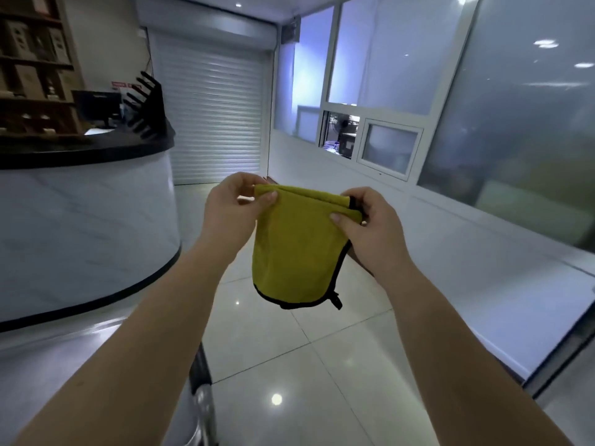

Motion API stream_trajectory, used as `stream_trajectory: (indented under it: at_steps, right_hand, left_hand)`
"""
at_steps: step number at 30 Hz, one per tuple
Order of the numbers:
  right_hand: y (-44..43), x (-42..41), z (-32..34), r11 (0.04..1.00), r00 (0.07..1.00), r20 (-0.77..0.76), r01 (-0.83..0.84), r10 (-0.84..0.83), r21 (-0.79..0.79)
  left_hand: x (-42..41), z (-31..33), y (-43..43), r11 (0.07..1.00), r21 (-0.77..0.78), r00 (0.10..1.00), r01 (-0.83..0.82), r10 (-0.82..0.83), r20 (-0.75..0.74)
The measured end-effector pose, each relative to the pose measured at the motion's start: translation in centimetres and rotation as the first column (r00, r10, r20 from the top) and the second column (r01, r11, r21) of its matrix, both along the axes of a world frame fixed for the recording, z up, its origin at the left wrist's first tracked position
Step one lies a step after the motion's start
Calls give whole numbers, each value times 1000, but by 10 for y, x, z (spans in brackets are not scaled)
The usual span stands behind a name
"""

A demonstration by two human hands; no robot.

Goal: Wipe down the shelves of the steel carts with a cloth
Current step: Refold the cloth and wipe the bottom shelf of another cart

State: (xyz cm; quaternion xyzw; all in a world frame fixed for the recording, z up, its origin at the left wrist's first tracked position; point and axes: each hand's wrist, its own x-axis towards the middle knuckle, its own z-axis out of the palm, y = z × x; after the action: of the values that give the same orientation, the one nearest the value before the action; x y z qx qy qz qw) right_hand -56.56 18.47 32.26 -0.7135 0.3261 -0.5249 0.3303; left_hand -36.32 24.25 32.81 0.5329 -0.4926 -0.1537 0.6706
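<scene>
Centre frame, a folded yellow microfibre cloth with black edging [296, 249] hangs limp, its top fold pinched at each end by the left hand [235, 207] and right hand [370, 226]. Likely light, soft, floppy; best gripped along that folded edge.

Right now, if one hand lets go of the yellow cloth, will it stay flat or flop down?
Probably flop: the yellow cloth sags in a limp curve below the left hand and right hand that pinch its folded top. It likely weighs little, since a mere pinch carries it.
</scene>
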Motion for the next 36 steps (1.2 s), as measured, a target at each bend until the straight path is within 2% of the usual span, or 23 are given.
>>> stream_trajectory:
  at_steps: [5, 10, 14, 17, 19, 23, 26, 31, 33, 36]
  right_hand:
    - [-100, -5, -6, 999, 999, -35, 0, -2, -40]
    - [-201, 29, -29, 1000, 994, -109, 13, -13, -2]
    - [-281, 74, -46, 1000, 960, -278, 20, -25, -22]
    - [-332, 125, -52, 987, 849, -528, -95, 11, -131]
    - [-364, 160, -57, 972, 799, -601, -165, 33, -165]
    - [-429, 218, -62, 956, 788, -599, -265, 140, -124]
    - [-480, 260, -64, 928, 759, -617, -353, 209, -119]
    - [-565, 337, -73, 831, 686, -582, -556, 437, -32]
    - [-591, 374, -77, 773, 639, -555, -635, 533, 11]
    - [-621, 440, -90, 698, 574, -525, -714, 628, 53]
  left_hand:
    - [-13, -15, -93, 999, 48, 998, -25, 27, -58]
    - [19, -33, -183, 995, 86, 991, 57, -46, -124]
    - [54, -45, -260, 992, 97, 996, 82, -79, -40]
    - [73, -55, -312, 991, 112, 994, 77, -85, 64]
    - [89, -61, -344, 990, 133, 993, 51, -64, 94]
    - [142, -77, -399, 983, 179, 999, -29, 22, 44]
    - [191, -101, -434, 957, 291, 998, 9, 12, -68]
    - [269, -166, -468, 868, 485, 993, -103, 121, -7]
    - [292, -182, -480, 853, 497, 979, -159, 202, -33]
    - [334, -194, -492, 799, 490, 913, -349, 407, -12]
